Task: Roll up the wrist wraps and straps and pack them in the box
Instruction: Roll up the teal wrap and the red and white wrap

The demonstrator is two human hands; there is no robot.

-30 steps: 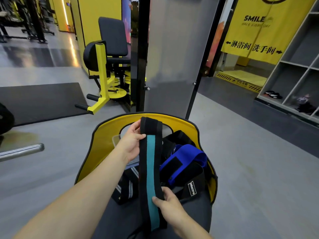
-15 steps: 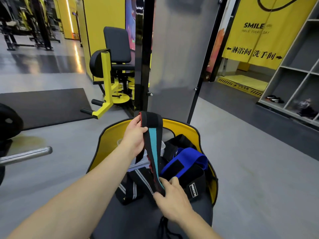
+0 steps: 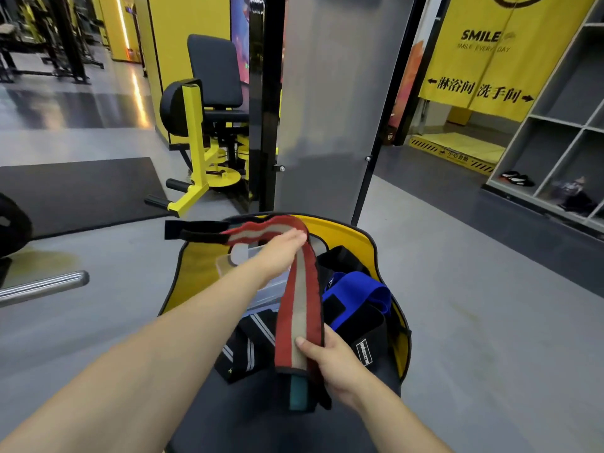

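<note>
both hands' grip [image 3: 330, 354] holding red wrist wrap [image 3: 299, 308], clear box [image 3: 261, 282] behind, blue strap [image 3: 359, 291] beside

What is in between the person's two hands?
In the head view, the red and grey wrist wrap stretches between them: the left hand holds its far part, and the right hand pinches its near end.

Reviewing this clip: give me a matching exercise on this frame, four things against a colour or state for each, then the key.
Things:
1. wrist wrap
2. blue strap
3. box
4. right hand

Colour or state:
A. clear plastic, on the seat
B. red edges, pale centre stripe, stretched between both hands
C. grips the wrap's near end
D. lies in the pile on the seat

Pairs: 1-B, 2-D, 3-A, 4-C
</note>
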